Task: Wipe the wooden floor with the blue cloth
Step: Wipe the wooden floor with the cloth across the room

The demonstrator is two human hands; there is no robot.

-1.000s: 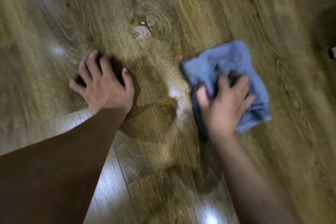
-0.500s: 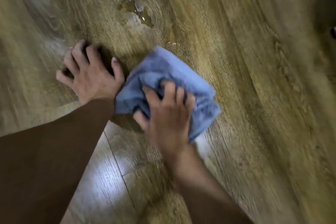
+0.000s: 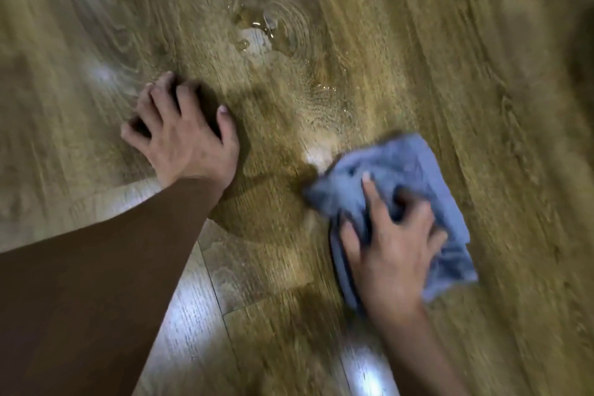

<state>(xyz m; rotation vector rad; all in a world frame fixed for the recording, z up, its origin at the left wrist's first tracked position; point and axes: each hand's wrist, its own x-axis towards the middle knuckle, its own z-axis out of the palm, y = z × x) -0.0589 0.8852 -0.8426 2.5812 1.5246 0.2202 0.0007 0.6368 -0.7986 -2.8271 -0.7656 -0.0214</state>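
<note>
Right hand presses the crumpled blue terry cloth onto the brown wood-grain plank floor; fingers spread, tips curled into the fabric. Left hand braced on bare floor, fingers splayed, well apart from cloth. Small wet puddle beyond the fingertips.

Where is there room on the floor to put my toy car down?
Bare wooden floor lies right of the blue cloth. The wet puddle is up top. Between the left hand and the right hand is crowded.
</note>
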